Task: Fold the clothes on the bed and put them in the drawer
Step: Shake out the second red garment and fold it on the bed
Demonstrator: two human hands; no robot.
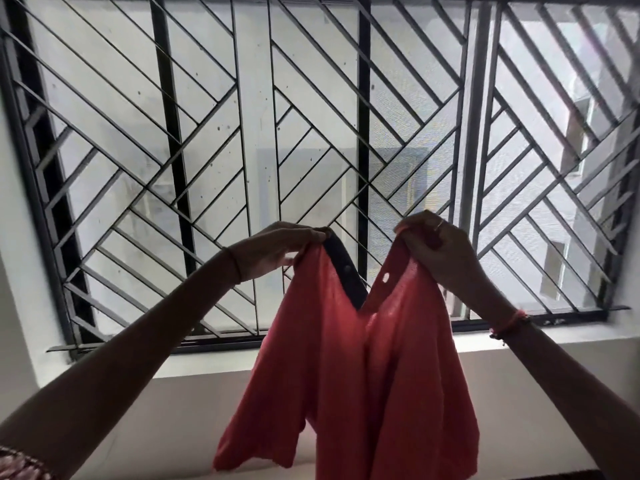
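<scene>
A red short-sleeved shirt with a dark button placket hangs in the air in front of the window. My left hand pinches the top of the shirt at the dark placket edge. My right hand grips the other side of the open neckline, with the fabric bunched in its fingers. The shirt's front is spread open between both hands and its lower part drops out of the frame. Neither the bed nor the drawer is in view.
A wide window with a black diagonal metal grille fills the background. Below it runs a white sill and a plain wall.
</scene>
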